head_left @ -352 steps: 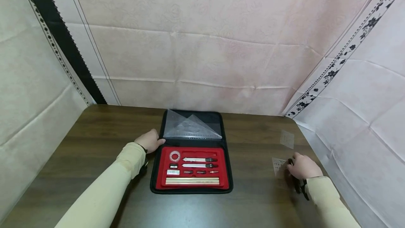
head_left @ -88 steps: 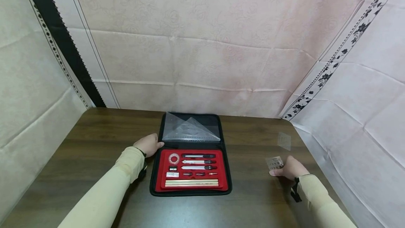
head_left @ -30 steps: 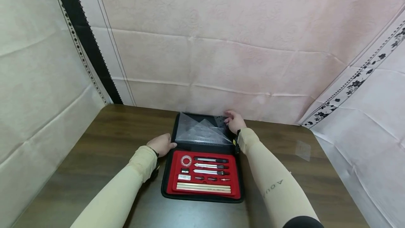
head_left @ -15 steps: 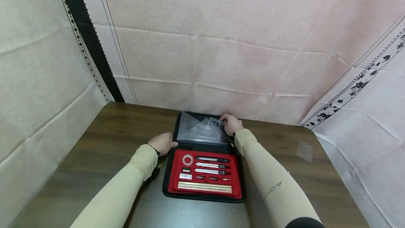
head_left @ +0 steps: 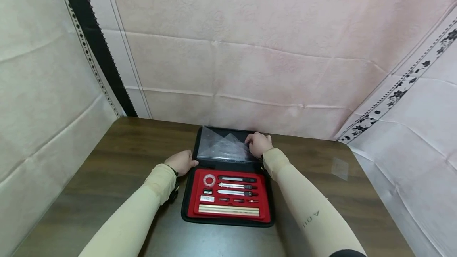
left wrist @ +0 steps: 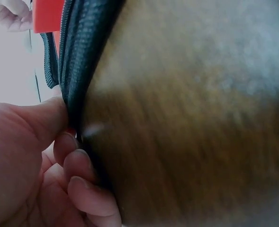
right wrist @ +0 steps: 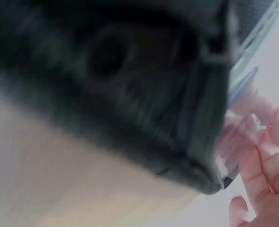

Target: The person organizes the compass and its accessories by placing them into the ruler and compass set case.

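A black zip case (head_left: 185, 209) lies unfolded on the table, a geometry set in its red tray (head_left: 264, 209). My left hand (head_left: 181, 162) pinches the case's left edge near the fold; the left wrist view has the thumb (left wrist: 44, 118) on top and curled fingers beneath. Over the lid's upper right, my right hand (head_left: 260, 144) reaches at the clear pocket beside two clear set squares (head_left: 217, 146). In the right wrist view its fingers (right wrist: 257, 175) pinch see-through plastic (right wrist: 231, 142), apparently the small clear card with dark marks, mostly hidden by the hand.
The tray holds compasses (head_left: 235, 186), pencils (head_left: 228, 210), an eraser (head_left: 207, 198), a sharpener (head_left: 208, 191) and a white ring (head_left: 209, 180). A clear square sheet (head_left: 340, 168) lies on the table at right. A pale cloth wall (head_left: 221, 70) stands right behind the case.
The right hand has brought the small clear card from the table's right to the lid, then moved slightly left and down over the pocket. A black-ended tool now fills the tray's top slot.
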Available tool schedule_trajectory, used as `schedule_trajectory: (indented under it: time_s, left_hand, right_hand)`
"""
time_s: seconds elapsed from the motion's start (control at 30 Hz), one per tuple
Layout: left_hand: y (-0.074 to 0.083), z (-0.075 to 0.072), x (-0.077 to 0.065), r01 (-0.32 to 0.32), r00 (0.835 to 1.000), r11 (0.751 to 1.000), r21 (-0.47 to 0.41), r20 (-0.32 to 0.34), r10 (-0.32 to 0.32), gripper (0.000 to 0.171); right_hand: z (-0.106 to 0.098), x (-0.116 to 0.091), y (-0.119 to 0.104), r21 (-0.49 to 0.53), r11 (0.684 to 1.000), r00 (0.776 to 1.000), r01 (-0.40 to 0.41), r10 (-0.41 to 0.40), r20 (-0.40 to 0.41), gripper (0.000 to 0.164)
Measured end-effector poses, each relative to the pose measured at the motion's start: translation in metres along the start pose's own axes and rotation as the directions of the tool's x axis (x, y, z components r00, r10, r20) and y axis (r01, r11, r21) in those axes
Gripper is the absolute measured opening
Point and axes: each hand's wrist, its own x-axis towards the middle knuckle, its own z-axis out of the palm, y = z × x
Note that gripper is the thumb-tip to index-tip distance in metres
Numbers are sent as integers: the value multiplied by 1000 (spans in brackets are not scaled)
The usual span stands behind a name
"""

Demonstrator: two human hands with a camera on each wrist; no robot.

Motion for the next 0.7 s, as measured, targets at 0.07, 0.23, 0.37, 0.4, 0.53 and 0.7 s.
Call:
schedule_trajectory:
  time_s: [0.07, 0.23, 0.37, 0.4, 0.53, 0.7]
  left_hand:
    - [0, 0, 0, 2, 1000, 1000, 1, 1, -2, 28]
    - [0, 0, 2, 16, 1000, 1000, -2, 4, -16, 28]
    - [1, 0, 0, 20, 1000, 1000, -14, 4, -20, 27]
    - [1, 0, 0, 20, 1000, 1000, -16, 2, -20, 27]
    - [2, -1, -2, 9, 1000, 1000, -22, -3, -9, 28]
    - [0, -1, -2, -1, 1000, 1000, -15, -5, 1, 28]
  right_hand:
    - [0, -1, 4, -43, 999, 1000, 11, -12, -20, 22]
    - [1, -6, 18, -194, 980, 995, 38, -55, -83, 16]
    - [2, -11, 29, -313, 948, 989, 48, -89, -117, 8]
    - [2, -13, 31, -329, 943, 987, 52, -98, -126, 7]
    - [3, -15, 34, -375, 924, 975, 76, -148, -165, 6]
    - [3, -18, 31, -315, 944, 970, 94, -158, -184, 15]
